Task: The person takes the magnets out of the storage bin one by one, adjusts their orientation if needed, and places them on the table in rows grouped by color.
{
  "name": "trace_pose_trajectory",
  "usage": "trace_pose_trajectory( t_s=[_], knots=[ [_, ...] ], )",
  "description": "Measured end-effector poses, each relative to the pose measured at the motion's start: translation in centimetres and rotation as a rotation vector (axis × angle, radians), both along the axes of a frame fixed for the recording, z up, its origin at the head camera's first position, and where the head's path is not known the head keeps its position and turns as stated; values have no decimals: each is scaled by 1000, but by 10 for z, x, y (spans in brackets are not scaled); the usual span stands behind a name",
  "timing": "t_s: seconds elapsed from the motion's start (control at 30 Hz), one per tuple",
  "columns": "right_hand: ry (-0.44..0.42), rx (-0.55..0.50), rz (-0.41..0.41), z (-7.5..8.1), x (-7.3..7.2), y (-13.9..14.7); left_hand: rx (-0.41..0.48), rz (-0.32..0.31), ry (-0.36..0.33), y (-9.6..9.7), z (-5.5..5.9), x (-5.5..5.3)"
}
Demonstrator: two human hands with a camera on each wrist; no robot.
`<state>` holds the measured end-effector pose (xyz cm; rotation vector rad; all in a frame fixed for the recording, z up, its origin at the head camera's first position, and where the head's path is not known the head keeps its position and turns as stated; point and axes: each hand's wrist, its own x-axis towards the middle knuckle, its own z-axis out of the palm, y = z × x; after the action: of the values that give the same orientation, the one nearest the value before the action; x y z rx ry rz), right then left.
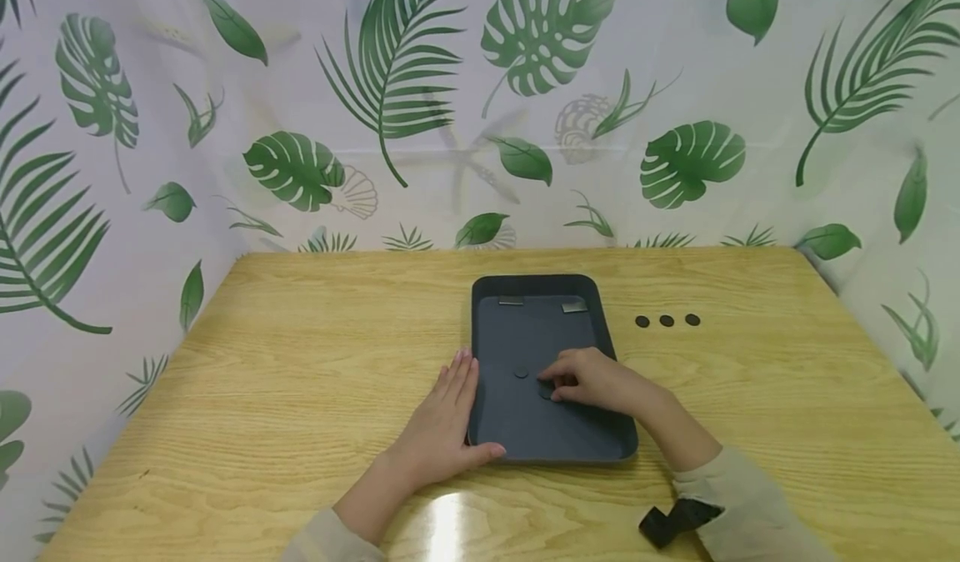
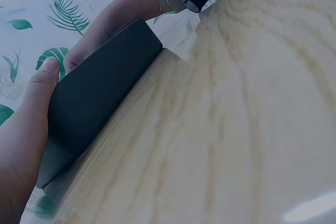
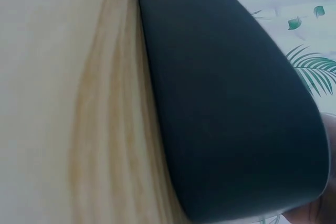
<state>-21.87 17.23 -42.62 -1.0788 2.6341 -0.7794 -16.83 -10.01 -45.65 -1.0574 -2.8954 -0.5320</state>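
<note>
A dark grey rectangular tray (image 1: 513,424) lies on the wooden table. Along its left side my left hand (image 1: 442,429) rests with straight fingers, the thumb over the near rim; the left wrist view shows that thumb (image 2: 32,114) against the tray's outer wall (image 2: 100,98). Over the tray floor, my right hand (image 1: 603,383) pinches a small dark round disc (image 1: 547,393) between thumb and index finger, low at the floor. A second disc (image 1: 521,372) lies flat just left of those fingertips. In the right wrist view the tray wall (image 3: 226,98) hides the fingers.
Three black discs (image 1: 667,321) lie in a row on the table, right of the tray. Two small flat rectangular pieces (image 1: 512,301) sit at the tray's far end. A leaf-patterned curtain (image 1: 420,170) stands behind the table (image 1: 300,362). A black strap (image 1: 678,520) is on the right sleeve.
</note>
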Motion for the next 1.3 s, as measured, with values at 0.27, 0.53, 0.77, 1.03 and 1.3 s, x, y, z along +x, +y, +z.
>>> trace_pose_trajectory(
  t_s=[0.27, 0.53, 0.77, 1.03, 1.3],
  knots=[
    [32, -22, 16, -2, 1, -1, 4, 5, -32, 1, 1, 0],
    [63, -43, -6, -3, 3, -2, 16, -6, -36, 1, 2, -1],
    [8, -42, 39, -1, 4, -3, 27, -5, -41, 1, 2, 0],
    [-13, -81, 108, 1, 3, -3, 18, 3, -48, 1, 2, 0],
    [4, -92, 144, 0, 2, -2, 16, -2, -48, 1, 2, 0]
  ],
)
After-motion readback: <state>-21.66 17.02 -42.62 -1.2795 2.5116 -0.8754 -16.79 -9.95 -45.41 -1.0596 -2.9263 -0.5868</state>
